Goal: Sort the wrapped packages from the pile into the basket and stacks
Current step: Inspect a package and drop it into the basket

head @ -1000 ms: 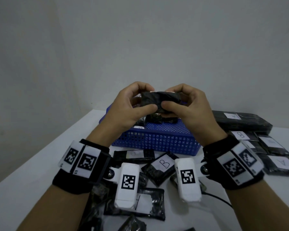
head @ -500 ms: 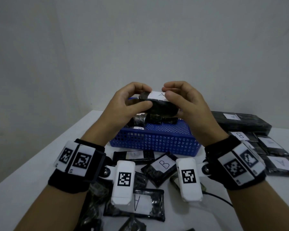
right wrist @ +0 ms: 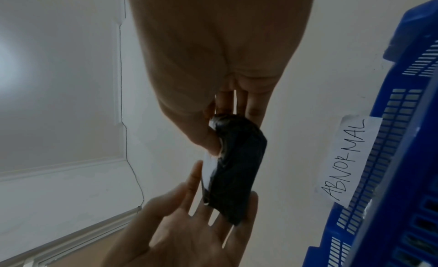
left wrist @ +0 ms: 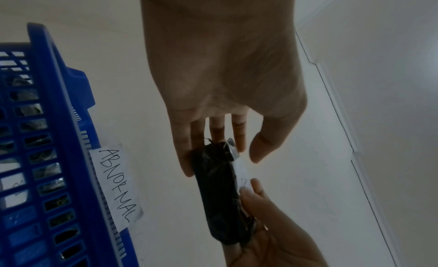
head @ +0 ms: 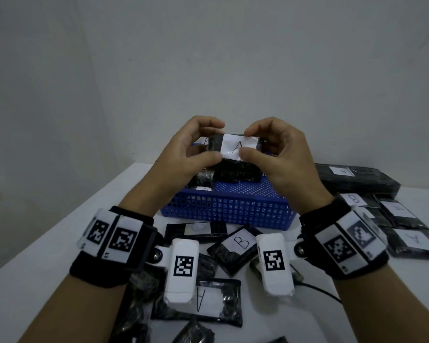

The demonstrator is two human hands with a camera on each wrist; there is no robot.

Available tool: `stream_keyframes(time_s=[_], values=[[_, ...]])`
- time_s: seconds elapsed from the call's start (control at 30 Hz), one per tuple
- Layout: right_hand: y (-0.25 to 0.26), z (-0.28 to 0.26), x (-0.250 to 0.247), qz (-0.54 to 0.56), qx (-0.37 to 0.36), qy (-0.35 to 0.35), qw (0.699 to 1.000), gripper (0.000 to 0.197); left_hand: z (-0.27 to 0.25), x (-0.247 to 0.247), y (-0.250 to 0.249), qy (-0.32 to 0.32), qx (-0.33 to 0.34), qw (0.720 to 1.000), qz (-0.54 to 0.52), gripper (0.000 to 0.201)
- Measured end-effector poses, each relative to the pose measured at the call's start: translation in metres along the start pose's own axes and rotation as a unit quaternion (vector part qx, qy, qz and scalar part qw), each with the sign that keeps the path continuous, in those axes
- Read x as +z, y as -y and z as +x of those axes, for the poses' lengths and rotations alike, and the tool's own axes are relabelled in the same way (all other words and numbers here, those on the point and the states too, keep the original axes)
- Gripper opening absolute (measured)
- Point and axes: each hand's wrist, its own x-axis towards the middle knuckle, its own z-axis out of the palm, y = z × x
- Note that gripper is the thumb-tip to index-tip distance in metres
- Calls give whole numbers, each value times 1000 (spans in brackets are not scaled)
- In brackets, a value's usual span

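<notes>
Both hands hold one black wrapped package up above the blue basket. Its white label with the letter A faces me. My left hand pinches the left end and my right hand pinches the right end, thumbs below and fingers on top. In the left wrist view the package runs between the left hand and the right hand. The right wrist view shows the package edge-on in the right hand. The basket carries a paper tag reading ABNORMAL and holds several packages.
Loose packages lie in front of the basket, among them one marked B, one marked A and another. To the right are a long black stack marked A and flat packages marked B and A. A wall stands behind the white table.
The two hands have turned the package over, so that its white A label now faces me. Both hands stayed above the basket.
</notes>
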Motion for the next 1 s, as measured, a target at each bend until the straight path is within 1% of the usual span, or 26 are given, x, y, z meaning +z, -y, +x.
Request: stream_keyframes(time_s=[0.1,0.2,0.27,0.33,0.43,0.47,0.53,0.57,0.67,0.73,0.8,0.83,0.9,0.97,1.0], values=[[-1,1,-3,18,23,9,1000,31,2,3,-1,-23,-30,999,-7,23],[-6,2,-4,-26,66,-22,997,35,2,1,2,-43,-28,999,0,23],[-8,1,-4,-55,86,-41,994,34,1,-1,2,-33,-20,999,-14,24],[-8,2,-4,-43,101,-11,994,38,1,-2,1,-26,-14,999,-15,23],[-3,1,-4,3,130,92,987,69,1,-1,-2,-29,-9,999,-11,19],[-3,0,-3,7,130,107,986,77,0,0,-3,-27,-9,1000,-10,18],[-2,-1,1,8,122,92,988,83,-1,1,-6,-20,-13,1000,-16,21],[-3,-1,3,8,117,72,990,82,-1,2,-7,-15,-16,999,-26,24],[-6,0,5,20,98,17,995,65,0,3,-10,-10,-37,997,-62,32],[-6,-1,4,34,79,-4,996,57,1,3,-10,-5,-78,995,-66,34],[-4,-1,3,52,58,-10,997,50,1,3,-8,22,-132,989,-61,45],[-3,-1,2,59,52,-1,997,49,0,3,-7,39,-152,986,-64,51],[-2,-1,0,62,52,40,996,56,-1,3,-6,59,-162,982,-79,59],[-3,0,-2,54,58,91,993,69,0,2,-5,49,-150,983,-96,54],[-2,0,-3,56,61,112,990,72,0,1,-4,37,-144,983,-104,50]])
